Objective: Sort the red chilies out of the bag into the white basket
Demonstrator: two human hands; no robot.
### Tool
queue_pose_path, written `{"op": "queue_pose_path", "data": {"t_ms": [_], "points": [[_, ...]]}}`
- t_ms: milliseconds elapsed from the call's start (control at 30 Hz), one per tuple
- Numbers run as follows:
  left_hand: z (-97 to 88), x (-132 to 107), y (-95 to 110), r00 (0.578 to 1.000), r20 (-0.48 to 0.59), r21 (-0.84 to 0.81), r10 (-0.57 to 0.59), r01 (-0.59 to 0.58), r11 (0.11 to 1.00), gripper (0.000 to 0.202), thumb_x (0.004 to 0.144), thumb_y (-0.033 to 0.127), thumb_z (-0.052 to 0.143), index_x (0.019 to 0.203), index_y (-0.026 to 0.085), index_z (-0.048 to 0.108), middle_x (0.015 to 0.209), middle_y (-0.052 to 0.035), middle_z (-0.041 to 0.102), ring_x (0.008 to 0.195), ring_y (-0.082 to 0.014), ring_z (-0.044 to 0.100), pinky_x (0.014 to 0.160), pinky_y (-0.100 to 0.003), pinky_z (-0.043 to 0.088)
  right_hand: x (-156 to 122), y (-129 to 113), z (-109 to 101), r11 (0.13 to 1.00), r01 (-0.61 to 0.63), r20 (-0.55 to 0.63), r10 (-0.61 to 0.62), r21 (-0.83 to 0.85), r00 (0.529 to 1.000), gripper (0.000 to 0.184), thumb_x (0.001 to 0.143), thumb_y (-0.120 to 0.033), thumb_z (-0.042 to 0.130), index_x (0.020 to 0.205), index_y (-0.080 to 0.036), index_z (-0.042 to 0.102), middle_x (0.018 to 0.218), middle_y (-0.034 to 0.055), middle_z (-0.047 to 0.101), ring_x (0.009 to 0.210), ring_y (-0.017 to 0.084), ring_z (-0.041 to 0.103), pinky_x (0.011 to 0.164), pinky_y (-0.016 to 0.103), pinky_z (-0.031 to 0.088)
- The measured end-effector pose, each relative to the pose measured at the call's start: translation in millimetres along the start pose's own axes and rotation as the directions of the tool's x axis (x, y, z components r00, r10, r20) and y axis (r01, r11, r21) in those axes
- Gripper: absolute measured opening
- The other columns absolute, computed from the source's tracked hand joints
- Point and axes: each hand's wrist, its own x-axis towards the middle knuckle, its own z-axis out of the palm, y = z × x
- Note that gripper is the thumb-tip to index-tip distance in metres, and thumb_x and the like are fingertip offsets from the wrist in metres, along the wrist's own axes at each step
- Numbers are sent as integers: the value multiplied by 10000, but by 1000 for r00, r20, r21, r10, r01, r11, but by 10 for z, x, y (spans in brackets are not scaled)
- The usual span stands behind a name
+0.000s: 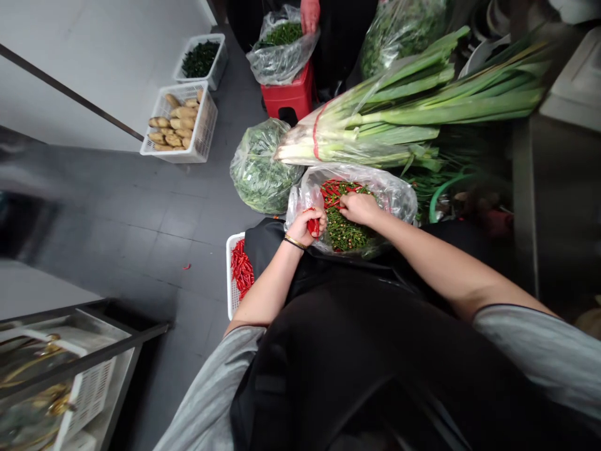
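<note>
My left hand [304, 227] is closed around several red chilies [313, 225], over the left rim of a clear plastic bag [397, 191]. Inside that bag lie red chilies and a heap of green chili stems [345, 227]. My right hand [359, 208] reaches into the bag with fingers pinched together at the chilies; what sits between the fingertips is hidden. Below my left forearm stands a white basket [230, 275] with loose red chilies [241, 269], partly covered by my arm and dark clothing.
Beyond the bag lie tied leeks [338, 128] and a bag of leafy greens [263, 166]. A co-worker's hand [310, 15] is at a bag on a red stool [288, 94]. Left are a basket of tubers [206, 125] and a metal rack [117, 326]. One chili [186, 267] lies on the floor.
</note>
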Motion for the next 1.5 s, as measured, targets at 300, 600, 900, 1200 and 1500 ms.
{"op": "queue_pose_path", "data": {"t_ms": [300, 600, 900, 1200, 1500], "points": [[338, 172, -27, 992, -101, 146, 72, -57, 988, 369, 611, 325, 842, 795, 136, 584, 508, 62, 534, 385, -27, 431, 394, -173, 248, -209, 137, -524, 590, 46, 4, -84, 806, 996, 213, 780, -352, 679, 904, -179, 684, 617, -10, 632, 480, 99, 513, 473, 229, 387], [325, 139, -149, 988, -134, 38, 75, -70, 997, 399, 585, 316, 840, 681, 156, 488, 482, 67, 494, 372, -29, 413, 367, -163, 179, -531, -46, -145, 607, 102, -53, -99, 788, 994, 426, 885, -555, 473, 732, -180, 604, 534, -22, 545, 460, 107, 493, 498, 235, 383], [338, -129, -287, 996, -64, 328, -65, 82, 941, 260, 694, 293, 723, 601, 153, 525, 443, 42, 456, 359, -43, 347, 366, -189, 187, -971, -193, -40, 774, 407, -170, -373, 486, 912, 378, 929, -401, 383, 693, -201, 600, 713, 59, 660, 672, 168, 596, 659, 276, 414], [392, -181, -59, 987, -56, 108, 151, -144, 984, 272, 682, 348, 687, 636, 177, 481, 535, 29, 444, 436, -67, 370, 376, -188, 197, -609, 385, -95, 916, -243, 125, 214, 319, 969, 414, 938, -382, 441, 634, -187, 644, 649, 96, 667, 699, 236, 644, 736, 350, 470], [28, -135, -97, 996, 92, -112, 5, 6, 994, 256, 613, 269, 697, 738, 184, 490, 595, 11, 493, 473, -90, 455, 354, -163, 146, -552, 499, 206, 461, -301, 214, 232, 835, 949, 352, 875, -378, 528, 1123, -153, 636, 466, -66, 503, 339, 100, 360, 387, 224, 295]]}}
